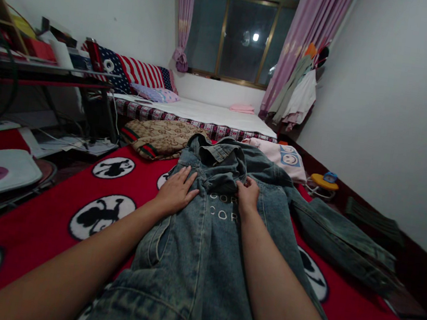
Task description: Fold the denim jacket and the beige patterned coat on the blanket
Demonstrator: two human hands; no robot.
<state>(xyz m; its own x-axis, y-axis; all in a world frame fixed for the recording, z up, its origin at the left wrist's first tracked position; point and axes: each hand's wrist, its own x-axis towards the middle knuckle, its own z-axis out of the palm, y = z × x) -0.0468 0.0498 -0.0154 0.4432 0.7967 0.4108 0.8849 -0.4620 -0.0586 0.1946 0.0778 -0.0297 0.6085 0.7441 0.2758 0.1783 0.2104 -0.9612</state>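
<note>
Red blanket (54, 202); brown garment (165, 134) beyond denim jacket (220, 255).

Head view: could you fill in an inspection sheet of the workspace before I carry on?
Surface: red blanket with round prints.
Things in hand: denim jacket, laid out lengthwise, collar at the far end, one sleeve out to the right.
Clutter: brown patterned garment and pink garment near the collar end; loaded desk at left.
Grips: left grip lies flat on the denim jacket; right grip is curled against it, hold unclear.
Cables: white cable hanging by the desk.
Surroundings: bed, window, purple curtains, hung clothes, yellow stool.
</note>
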